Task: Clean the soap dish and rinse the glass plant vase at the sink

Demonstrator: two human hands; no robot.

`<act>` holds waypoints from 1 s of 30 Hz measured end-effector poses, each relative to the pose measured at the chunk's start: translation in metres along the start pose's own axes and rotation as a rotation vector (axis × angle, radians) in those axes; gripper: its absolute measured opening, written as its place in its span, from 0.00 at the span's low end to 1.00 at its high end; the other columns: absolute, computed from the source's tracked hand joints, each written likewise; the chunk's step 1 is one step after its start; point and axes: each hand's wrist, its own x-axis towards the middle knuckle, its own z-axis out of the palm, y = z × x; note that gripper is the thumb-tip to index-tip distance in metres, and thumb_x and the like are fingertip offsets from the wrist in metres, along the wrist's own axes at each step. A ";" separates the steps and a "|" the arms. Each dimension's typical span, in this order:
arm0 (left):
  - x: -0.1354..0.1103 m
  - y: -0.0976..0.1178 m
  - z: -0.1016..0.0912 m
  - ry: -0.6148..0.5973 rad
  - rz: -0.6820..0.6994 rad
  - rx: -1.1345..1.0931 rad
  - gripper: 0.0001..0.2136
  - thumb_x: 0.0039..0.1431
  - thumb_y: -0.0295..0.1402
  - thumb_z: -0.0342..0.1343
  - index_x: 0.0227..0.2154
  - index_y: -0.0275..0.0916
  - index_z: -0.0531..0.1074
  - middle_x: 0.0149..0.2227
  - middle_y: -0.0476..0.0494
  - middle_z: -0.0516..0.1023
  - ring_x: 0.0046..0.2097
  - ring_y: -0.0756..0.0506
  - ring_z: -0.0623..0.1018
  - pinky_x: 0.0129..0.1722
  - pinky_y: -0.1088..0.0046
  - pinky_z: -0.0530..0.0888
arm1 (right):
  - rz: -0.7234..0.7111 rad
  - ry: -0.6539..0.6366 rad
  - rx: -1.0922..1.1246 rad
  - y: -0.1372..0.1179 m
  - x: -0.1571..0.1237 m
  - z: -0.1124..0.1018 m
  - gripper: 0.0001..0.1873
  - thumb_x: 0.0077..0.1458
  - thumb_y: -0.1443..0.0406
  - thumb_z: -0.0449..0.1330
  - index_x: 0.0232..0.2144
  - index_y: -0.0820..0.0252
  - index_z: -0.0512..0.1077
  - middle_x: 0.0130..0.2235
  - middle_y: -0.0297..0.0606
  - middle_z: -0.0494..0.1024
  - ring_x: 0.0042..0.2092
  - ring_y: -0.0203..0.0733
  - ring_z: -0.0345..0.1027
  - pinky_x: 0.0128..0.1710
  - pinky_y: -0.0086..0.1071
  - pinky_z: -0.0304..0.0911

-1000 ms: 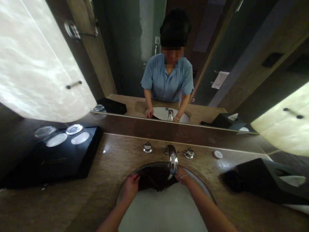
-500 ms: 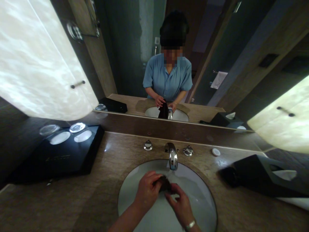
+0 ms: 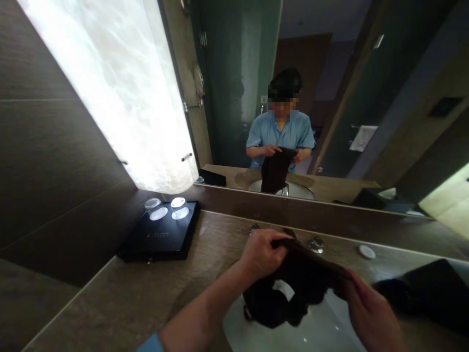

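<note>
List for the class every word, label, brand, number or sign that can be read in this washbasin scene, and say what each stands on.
Gold print on the black tray: too small and blurred to read.
No other text shows, so nothing here can be quoted.

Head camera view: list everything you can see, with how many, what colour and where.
dark cloth: one, dark brown or black, held over the basin
sink basin: one, white, below the cloth
counter: one, brown stone, around the basin
tray: one, black, on the counter at left
discs: four, pale, on the tray
tap knob: one clearly seen, chrome, behind the basin
small disc: one, white, on the counter at right
wall mirror: one, behind the counter
left hand: gripping the cloth
right hand: gripping the cloth
</note>
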 end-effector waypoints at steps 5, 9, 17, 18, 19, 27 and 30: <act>-0.019 -0.028 0.024 -0.315 -0.025 0.074 0.31 0.37 0.42 0.64 0.48 0.43 0.68 0.43 0.48 0.73 0.42 0.46 0.72 0.44 0.72 0.67 | 0.093 -0.100 0.075 -0.041 0.033 -0.010 0.25 0.51 0.55 0.41 0.37 0.64 0.71 0.34 0.43 0.76 0.35 0.46 0.71 0.35 0.40 0.68; -0.016 -0.039 0.054 -0.308 -0.188 -0.073 0.13 0.41 0.38 0.59 0.26 0.31 0.73 0.25 0.46 0.73 0.27 0.48 0.69 0.27 0.74 0.64 | 0.003 -0.153 0.310 -0.075 0.061 -0.019 0.18 0.50 0.60 0.45 0.33 0.64 0.71 0.34 0.43 0.75 0.36 0.43 0.69 0.41 0.38 0.64; 0.024 0.012 0.018 -0.233 -0.171 -0.347 0.10 0.45 0.33 0.51 0.18 0.29 0.67 0.20 0.47 0.67 0.25 0.53 0.64 0.25 0.79 0.62 | 0.177 -0.449 0.591 -0.019 0.002 0.034 0.23 0.43 0.64 0.62 0.43 0.67 0.68 0.42 0.42 0.73 0.44 0.45 0.65 0.44 0.34 0.62; 0.021 0.013 0.015 -0.236 -0.167 -0.352 0.10 0.44 0.34 0.53 0.20 0.28 0.68 0.21 0.47 0.68 0.25 0.52 0.66 0.25 0.78 0.64 | 0.175 -0.419 0.596 -0.017 -0.001 0.043 0.16 0.45 0.66 0.58 0.39 0.67 0.70 0.38 0.41 0.74 0.40 0.44 0.66 0.40 0.33 0.63; 0.017 0.009 0.014 -0.227 -0.170 -0.351 0.11 0.45 0.34 0.54 0.25 0.28 0.70 0.23 0.46 0.70 0.27 0.51 0.68 0.28 0.77 0.66 | 0.160 -0.393 0.601 -0.018 0.000 0.050 0.14 0.46 0.69 0.54 0.37 0.67 0.71 0.35 0.40 0.74 0.38 0.43 0.66 0.37 0.32 0.63; -0.036 -0.064 0.060 -0.270 -0.302 -0.505 0.17 0.46 0.33 0.56 0.41 0.32 0.71 0.43 0.39 0.74 0.46 0.44 0.72 0.50 0.68 0.67 | 0.151 -0.396 0.745 -0.004 0.005 0.046 0.23 0.41 0.73 0.53 0.43 0.60 0.70 0.46 0.42 0.71 0.48 0.44 0.65 0.50 0.36 0.60; -0.031 -0.063 0.076 -0.132 -0.517 -0.525 0.13 0.52 0.36 0.50 0.33 0.31 0.72 0.34 0.41 0.77 0.37 0.45 0.76 0.38 0.70 0.72 | 0.192 -0.471 0.937 0.034 -0.024 0.077 0.44 0.42 0.68 0.58 0.61 0.54 0.46 0.62 0.44 0.45 0.62 0.48 0.40 0.55 0.41 0.56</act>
